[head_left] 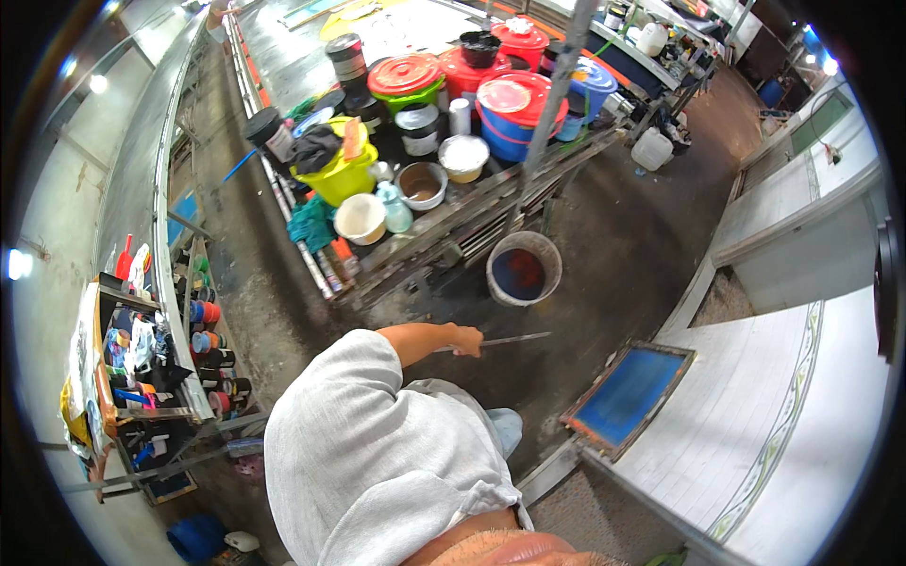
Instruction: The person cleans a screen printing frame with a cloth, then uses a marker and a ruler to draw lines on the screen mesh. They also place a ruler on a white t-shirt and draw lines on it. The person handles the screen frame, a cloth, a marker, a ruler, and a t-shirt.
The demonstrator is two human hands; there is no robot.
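Observation:
My left hand [464, 341] reaches out from a light grey sleeve and is closed around a long thin strip [517, 339]. The strip looks like a flat stick or a squeegee blade seen edge-on; its exact kind is unclear. It juts out to the right of my fist, above the dark floor. Beyond it stands a white bucket [525, 269] with dark blue and reddish stains inside. To the right a wooden-framed printing screen [629, 396] with blue mesh leans by the white panelled wall. My right hand does not show.
A table [415, 247] ahead bears a yellow bucket [345, 174], a blue bucket with red lid [517, 111], a white tub [360, 219] and several jars. Shelves of paint pots [204, 312] stand left. A metal post [547, 113] rises at the table's edge. A jerrycan [651, 149] stands farther right.

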